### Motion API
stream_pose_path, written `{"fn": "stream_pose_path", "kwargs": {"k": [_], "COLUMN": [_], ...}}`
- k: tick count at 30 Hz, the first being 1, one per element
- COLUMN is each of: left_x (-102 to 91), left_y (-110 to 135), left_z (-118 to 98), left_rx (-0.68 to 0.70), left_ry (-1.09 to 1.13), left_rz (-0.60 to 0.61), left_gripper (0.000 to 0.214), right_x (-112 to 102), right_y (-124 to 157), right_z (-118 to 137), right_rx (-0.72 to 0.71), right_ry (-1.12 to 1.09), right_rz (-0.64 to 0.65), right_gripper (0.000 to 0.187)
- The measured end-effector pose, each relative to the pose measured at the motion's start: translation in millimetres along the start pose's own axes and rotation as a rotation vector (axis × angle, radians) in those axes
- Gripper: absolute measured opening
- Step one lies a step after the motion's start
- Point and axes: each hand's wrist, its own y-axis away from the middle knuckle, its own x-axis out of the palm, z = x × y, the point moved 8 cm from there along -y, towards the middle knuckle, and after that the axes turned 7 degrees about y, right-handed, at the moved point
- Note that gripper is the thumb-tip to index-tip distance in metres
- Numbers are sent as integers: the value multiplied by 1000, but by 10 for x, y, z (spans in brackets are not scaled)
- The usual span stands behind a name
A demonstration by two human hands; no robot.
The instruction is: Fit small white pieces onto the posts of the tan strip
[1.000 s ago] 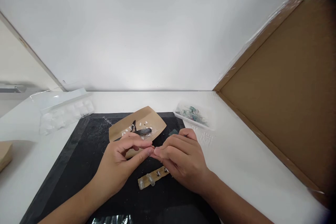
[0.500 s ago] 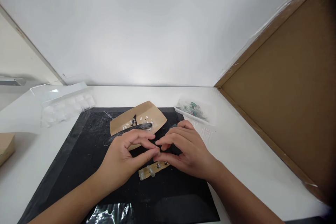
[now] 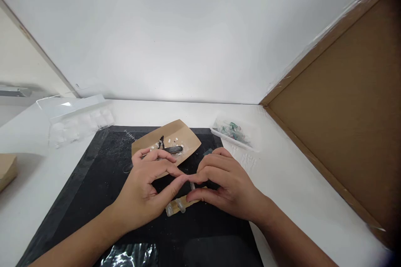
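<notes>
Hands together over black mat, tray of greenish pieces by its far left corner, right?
Wrong corner: the head view shows the tray of greenish pieces by the far right one. The left hand and right hand are together over the black mat.

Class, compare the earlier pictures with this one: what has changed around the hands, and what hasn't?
The right hand has opened, its thumb dropping away from the left hand while its index finger touches it. A small clear piece now shows between the hands; which holds it is unclear. The left outer fingers have spread upward. The brown tray, strip and plastic tub stayed put.
</notes>
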Motion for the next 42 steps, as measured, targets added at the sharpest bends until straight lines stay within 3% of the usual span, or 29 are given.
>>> {"fn": "stream_pose_path", "kwargs": {"k": [5,15,30,42], "left_x": [-123,-34,53,70], "left_y": [-8,46,59,56], "left_z": [-38,-228,-235,-266], "left_rx": [136,292,324,350], "left_ry": [-249,-249,-298,-312], "left_rz": [-97,38,139,128], "left_gripper": [18,23,17,14], "right_x": [79,215,271,270], "right_y": [42,71,75,71], "right_z": [-74,-66,-47,-84], "right_rx": [61,68,81,112], "right_ry": [-62,-68,-24,-69], "right_rz": [137,285,312,307], "right_gripper": [33,32,32,32]}}
